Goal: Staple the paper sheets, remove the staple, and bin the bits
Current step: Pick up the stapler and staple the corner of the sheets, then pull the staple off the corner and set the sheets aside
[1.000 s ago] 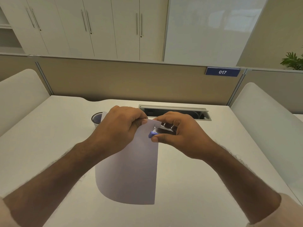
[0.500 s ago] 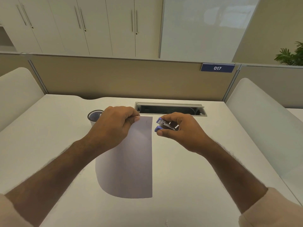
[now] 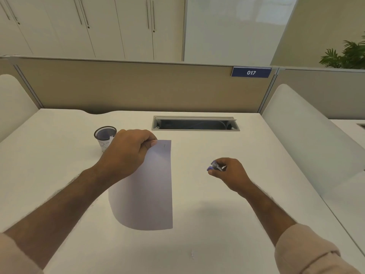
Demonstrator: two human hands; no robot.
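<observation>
White paper sheets (image 3: 150, 190) hang curved above the white desk (image 3: 217, 224), pinched at their top edge by my left hand (image 3: 128, 153). A small dark staple mark (image 3: 164, 145) shows near the sheets' top right corner. My right hand (image 3: 230, 173) is off to the right of the sheets, low over the desk, closed around a small blue and metal stapler (image 3: 214, 167). A black mesh cup (image 3: 105, 137) with paper bits in it stands just left of my left hand.
An open cable slot (image 3: 195, 124) is set into the desk behind the sheets. A beige partition (image 3: 128, 86) with a blue 017 sign (image 3: 251, 72) closes the back. White side panels (image 3: 308, 139) flank the desk.
My right hand has pulled the stapler away from the sheets' top corner and moved it right and down toward the desk. My left hand keeps its pinch on the sheets.
</observation>
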